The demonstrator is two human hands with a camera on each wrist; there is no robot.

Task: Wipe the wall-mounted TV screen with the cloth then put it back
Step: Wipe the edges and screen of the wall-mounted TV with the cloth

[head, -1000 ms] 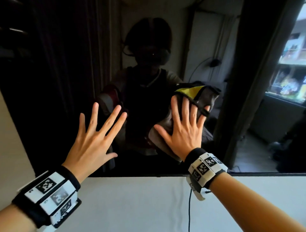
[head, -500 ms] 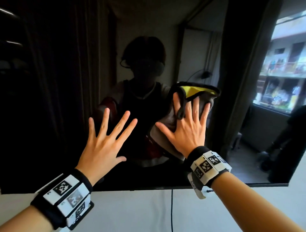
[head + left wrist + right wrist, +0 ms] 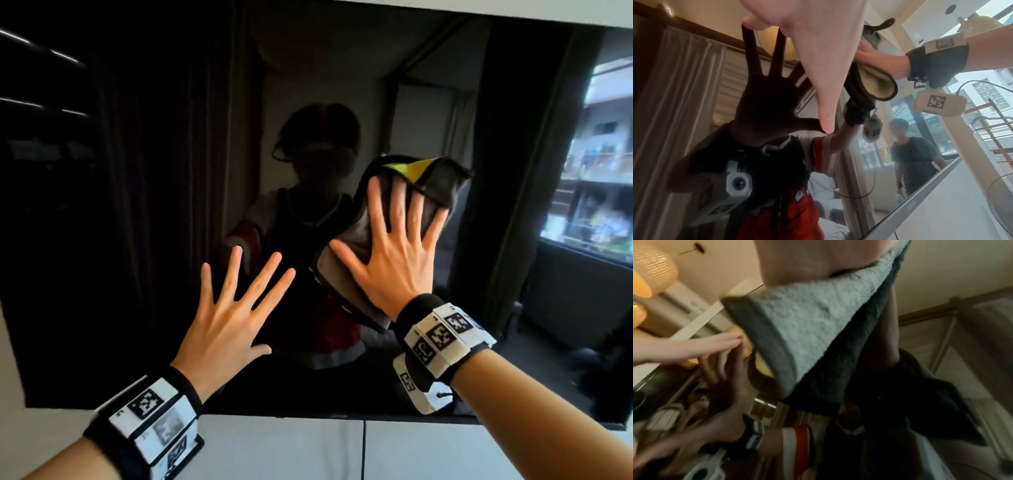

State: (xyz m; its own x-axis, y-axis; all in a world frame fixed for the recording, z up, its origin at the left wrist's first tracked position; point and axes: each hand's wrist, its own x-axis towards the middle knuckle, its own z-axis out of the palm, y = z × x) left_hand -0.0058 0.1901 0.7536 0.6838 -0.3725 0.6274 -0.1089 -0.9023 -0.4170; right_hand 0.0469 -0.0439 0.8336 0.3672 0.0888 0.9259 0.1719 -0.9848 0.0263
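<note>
The dark, glossy TV screen fills the wall ahead and mirrors the room. My right hand lies flat with spread fingers on a grey cloth with a dark border and a yellow patch, pressing it against the screen right of centre. The cloth hangs below the palm in the right wrist view. My left hand is flat on the glass to the left, fingers spread, holding nothing. In the left wrist view the left hand's fingertips meet their dark reflection.
The TV's lower bezel runs above a white wall, with a thin black cable hanging down. The glass reflects another person standing behind, and a bright window at right. A fan stands by the wall.
Both hands have slid up the screen from near the bottom bezel, the right one carrying the cloth with it. My view has tilted up, showing more of the TV.
</note>
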